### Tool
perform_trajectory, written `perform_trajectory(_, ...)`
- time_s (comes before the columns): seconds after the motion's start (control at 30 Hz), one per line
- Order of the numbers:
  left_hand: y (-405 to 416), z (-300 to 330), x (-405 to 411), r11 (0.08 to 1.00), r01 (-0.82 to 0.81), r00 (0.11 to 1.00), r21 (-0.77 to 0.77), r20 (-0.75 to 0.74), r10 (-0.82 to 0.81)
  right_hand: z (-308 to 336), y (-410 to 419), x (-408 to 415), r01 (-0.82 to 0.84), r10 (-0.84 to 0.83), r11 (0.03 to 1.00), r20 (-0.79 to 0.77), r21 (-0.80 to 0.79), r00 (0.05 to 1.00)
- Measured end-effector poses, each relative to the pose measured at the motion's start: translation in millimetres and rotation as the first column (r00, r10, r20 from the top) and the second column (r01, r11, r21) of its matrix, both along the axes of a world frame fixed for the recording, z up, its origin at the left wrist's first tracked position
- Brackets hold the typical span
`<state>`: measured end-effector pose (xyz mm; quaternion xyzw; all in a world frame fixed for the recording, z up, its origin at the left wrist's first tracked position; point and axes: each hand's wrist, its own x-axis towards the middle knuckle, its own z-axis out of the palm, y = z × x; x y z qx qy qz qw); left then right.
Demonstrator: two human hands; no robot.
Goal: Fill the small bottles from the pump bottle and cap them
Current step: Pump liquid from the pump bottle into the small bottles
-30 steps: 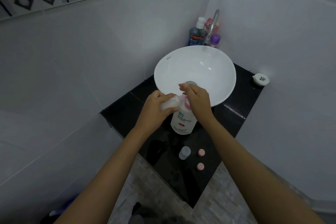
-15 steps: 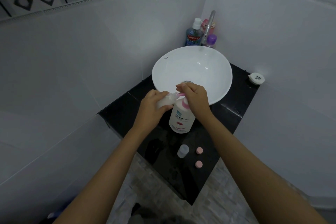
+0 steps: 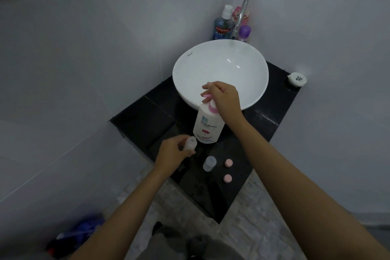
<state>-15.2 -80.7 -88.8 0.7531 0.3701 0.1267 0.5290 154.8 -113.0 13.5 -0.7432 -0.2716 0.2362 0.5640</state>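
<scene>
A white pump bottle (image 3: 207, 125) with a pink collar and pink spout stands on the black counter (image 3: 152, 116), in front of the basin. My right hand (image 3: 224, 98) rests on top of its pump head. My left hand (image 3: 174, 152) holds a small translucent bottle (image 3: 190, 143) low over the counter, left of the pump bottle's base. A second small bottle (image 3: 209, 163) stands uncapped on the counter. Two pink caps (image 3: 228, 162) (image 3: 227, 178) lie to its right.
A white round basin (image 3: 220, 74) fills the back of the counter, with a chrome tap (image 3: 240, 17) and several toiletry bottles (image 3: 223, 25) behind it. A small white round container (image 3: 297, 79) sits at the right corner. Tiled walls close in left and right.
My left hand has carried the small bottle away from the pump spout, down and to the left towards the counter. My right hand stays on the pump head.
</scene>
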Motion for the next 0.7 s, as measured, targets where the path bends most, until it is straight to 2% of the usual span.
perform_trajectory(0.13,-8.4,-28.5,-2.1,0.998,0.064,0.993,0.008,-0.100,-0.063,-0.7,1.2,2.0,-0.004,0.004,1.000,0.006,-0.011,1.000)
perform_trajectory(0.3,-10.5,-42.5,-4.0,0.996,0.090,0.990,-0.005,-0.109,-0.090,-1.4,0.7,3.2,-0.027,0.027,1.000,0.019,-0.017,0.999)
perform_trajectory(0.37,-10.6,-43.8,-3.8,0.988,0.115,0.983,0.098,-0.152,-0.099,-1.8,0.9,3.7,-0.028,0.028,0.999,0.014,-0.016,1.000)
perform_trajectory(0.5,-17.8,-34.6,2.6,0.869,0.241,0.967,0.432,-0.182,-0.178,-1.9,0.8,4.2,-0.027,0.028,0.999,0.008,-0.016,1.000)
perform_trajectory(0.6,-26.1,-29.6,12.8,0.749,0.390,0.919,0.535,-0.284,-0.275,-1.1,0.6,3.7,-0.029,0.029,0.999,0.011,-0.016,1.000)
perform_trajectory(0.7,-30.9,-25.2,23.8,0.638,0.532,0.841,0.557,-0.440,-0.316,0.8,0.2,3.3,-0.029,0.030,0.999,0.015,-0.023,0.999)
